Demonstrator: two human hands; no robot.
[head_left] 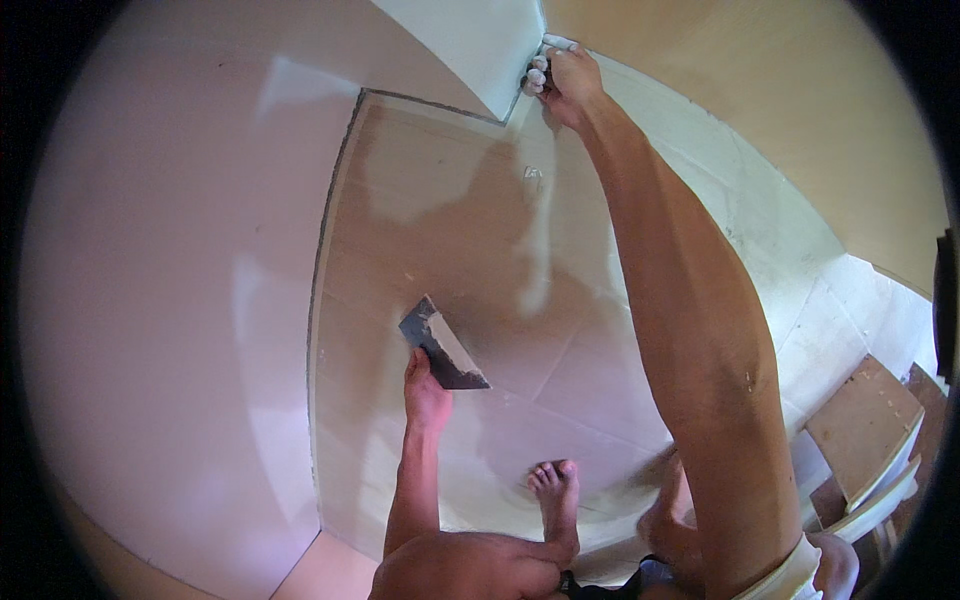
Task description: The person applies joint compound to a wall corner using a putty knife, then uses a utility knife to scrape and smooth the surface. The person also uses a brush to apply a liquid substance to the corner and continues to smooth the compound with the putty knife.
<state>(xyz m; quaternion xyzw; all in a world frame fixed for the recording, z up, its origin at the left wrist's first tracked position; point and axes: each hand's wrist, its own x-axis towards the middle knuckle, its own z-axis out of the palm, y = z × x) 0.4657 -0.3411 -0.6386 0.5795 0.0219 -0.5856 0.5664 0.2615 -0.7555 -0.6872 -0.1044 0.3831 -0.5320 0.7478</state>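
My left hand (428, 400) grips a wide putty knife (440, 366) above the floor. A strip of pale putty (453, 346) lies across its dark blade. My right arm stretches far forward, and my right hand (572, 84) is at the floor by the wall corner (530, 70). Its curled fingers are coated with white paste. Whatever they may hold is hidden by the hand.
A pale wall (180, 300) rises on the left, with a dark line where it meets the tiled floor (560, 400). A cream panel (760, 110) stands at the right. Boards (865, 420) lean at the lower right. My bare foot (558, 500) rests on the tiles.
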